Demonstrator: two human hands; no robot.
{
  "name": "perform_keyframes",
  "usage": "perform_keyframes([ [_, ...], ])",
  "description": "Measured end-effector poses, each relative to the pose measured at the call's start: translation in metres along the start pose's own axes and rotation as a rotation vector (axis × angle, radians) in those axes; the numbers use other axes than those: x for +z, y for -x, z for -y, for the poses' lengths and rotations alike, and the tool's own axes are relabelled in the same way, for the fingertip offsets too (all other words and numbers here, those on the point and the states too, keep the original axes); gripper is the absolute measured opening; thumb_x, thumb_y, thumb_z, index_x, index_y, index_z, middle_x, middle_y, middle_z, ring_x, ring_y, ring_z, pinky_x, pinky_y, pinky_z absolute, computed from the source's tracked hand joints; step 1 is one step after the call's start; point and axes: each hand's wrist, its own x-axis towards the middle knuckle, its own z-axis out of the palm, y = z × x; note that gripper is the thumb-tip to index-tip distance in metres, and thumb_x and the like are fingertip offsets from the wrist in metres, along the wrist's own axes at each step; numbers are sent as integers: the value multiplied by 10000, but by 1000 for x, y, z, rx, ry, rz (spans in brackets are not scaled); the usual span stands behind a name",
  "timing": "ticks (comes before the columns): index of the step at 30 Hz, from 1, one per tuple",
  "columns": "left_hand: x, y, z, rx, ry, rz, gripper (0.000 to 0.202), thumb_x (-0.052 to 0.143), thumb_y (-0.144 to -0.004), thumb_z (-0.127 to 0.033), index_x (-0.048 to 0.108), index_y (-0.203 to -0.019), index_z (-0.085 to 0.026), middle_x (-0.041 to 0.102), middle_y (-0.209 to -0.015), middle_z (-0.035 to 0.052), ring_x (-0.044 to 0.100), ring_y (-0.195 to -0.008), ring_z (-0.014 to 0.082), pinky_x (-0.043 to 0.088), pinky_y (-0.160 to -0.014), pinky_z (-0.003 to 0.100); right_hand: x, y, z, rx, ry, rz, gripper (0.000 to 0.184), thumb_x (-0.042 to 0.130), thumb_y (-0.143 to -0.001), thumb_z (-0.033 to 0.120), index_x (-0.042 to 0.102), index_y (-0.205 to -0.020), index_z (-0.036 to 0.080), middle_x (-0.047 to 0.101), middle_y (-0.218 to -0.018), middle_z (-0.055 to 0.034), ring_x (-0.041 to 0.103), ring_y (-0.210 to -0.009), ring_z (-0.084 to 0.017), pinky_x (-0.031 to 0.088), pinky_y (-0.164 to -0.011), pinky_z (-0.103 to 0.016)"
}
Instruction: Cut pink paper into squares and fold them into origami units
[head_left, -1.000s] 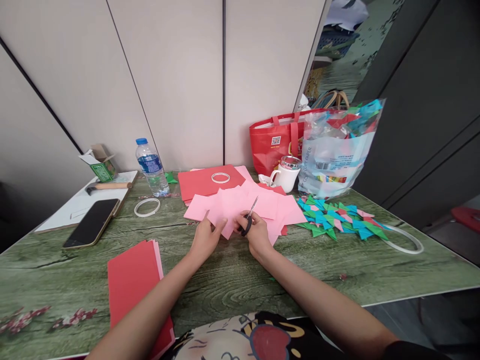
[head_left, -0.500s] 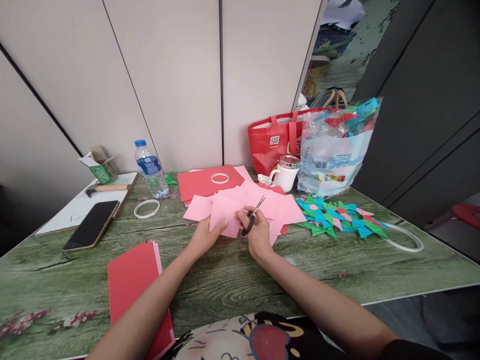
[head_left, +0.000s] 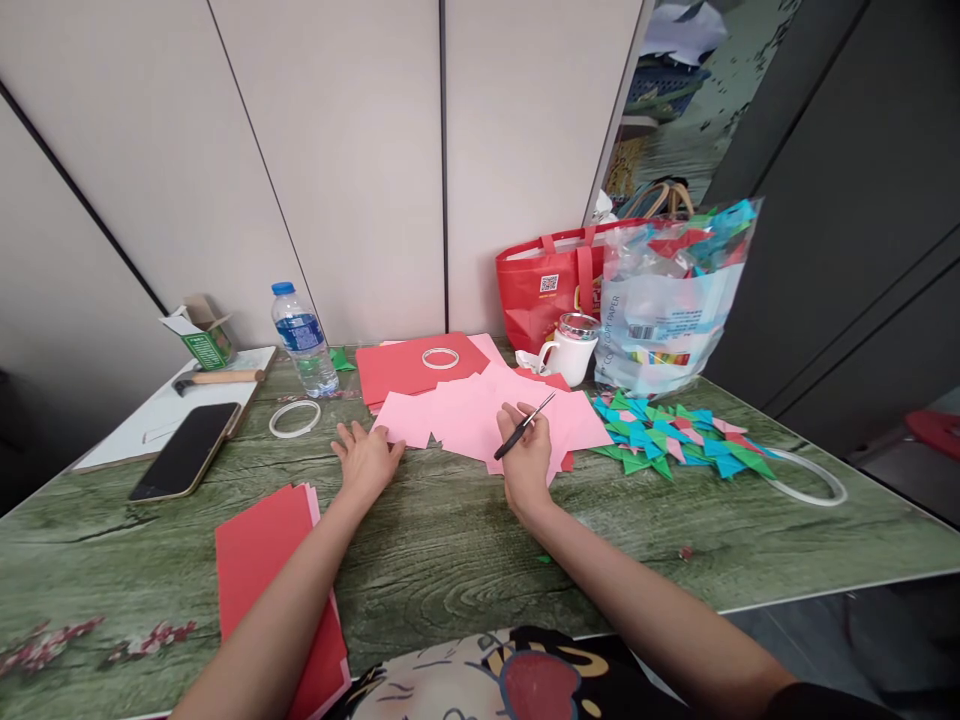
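Note:
Several pink paper pieces (head_left: 472, 415) lie overlapping in a loose pile in front of me. At the pile's left edge is my left hand (head_left: 367, 462), its fingers spread and its thumb side close to a pink sheet; it grips nothing. My right hand (head_left: 527, 455) rests over the right part of the pile, holding black-handled scissors (head_left: 517, 436) with the blades closed and pointing up to the right. Behind the pile sit red paper sheets (head_left: 401, 370) with a white tape ring (head_left: 440, 358) on top.
A red paper stack (head_left: 259, 560) lies front left. Left are a phone (head_left: 184, 452), hammer (head_left: 225, 377), water bottle (head_left: 304, 345) and another ring (head_left: 294, 419). Right are folded paper triangles (head_left: 667, 432), a white mug (head_left: 574, 352), a red bag (head_left: 536, 300) and a filled plastic bag (head_left: 660, 330).
My left hand has let go of the pink sheet, moved left and spread its fingers. My right hand has shifted slightly right with the scissors, now lying flatter across it.

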Motion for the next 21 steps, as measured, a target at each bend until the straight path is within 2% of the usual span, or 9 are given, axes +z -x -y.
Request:
perform_keyframes([
  [3,0,-2,3,41,-48,39,403,456,-767,-398,619,-1012,-123,517,-1166,221,255,-1235,447,238,-927,589,1,3,6,-81,45,50,388,621,-704,369,449,-1006,198,565,-1113,-110,519,-1072,-181,359,-948,-377],
  [5,0,-2,3,51,-50,29,396,464,-761,-371,606,-1035,-124,542,-1137,208,298,-1211,435,260,-913,586,2,7,8,-59,-2,179,355,603,-721,383,458,-988,202,600,-1040,-89,555,-1013,-174,384,-923,-373],
  [8,-2,-3,4,38,-16,-17,403,485,-746,-323,577,-1085,-127,568,-1102,196,391,-1154,392,327,-881,537,6,14,6,212,-77,441,353,599,-708,440,487,-942,201,636,-911,-69,612,-868,-177,465,-800,-363],
  [10,-4,-4,5,30,40,-66,401,493,-737,-291,572,-1092,-123,590,-1067,183,471,-1083,347,371,-863,465,8,18,2,390,-69,535,380,637,-664,460,511,-909,198,636,-900,-69,613,-842,-178,486,-749,-344],
  [14,-7,-9,8,13,202,-154,338,493,-727,-227,604,-1032,-133,635,-1003,131,571,-940,268,412,-818,356,8,19,-3,496,-63,559,429,684,-609,460,522,-904,195,625,-921,-72,590,-873,-172,484,-757,-322],
  [18,-7,-13,9,-41,382,-112,317,520,-711,-202,599,-1014,-149,669,-923,78,617,-825,207,440,-732,284,7,16,-5,504,-72,560,443,696,-601,447,518,-918,192,622,-919,-70,588,-878,-173,482,-770,-325],
  [21,-6,-12,9,-32,371,-86,340,554,-698,-247,588,-1026,-166,672,-926,79,618,-832,219,440,-715,291,7,16,-7,499,-75,555,444,704,-600,423,518,-931,192,623,-914,-65,591,-878,-172,485,-769,-321],
])
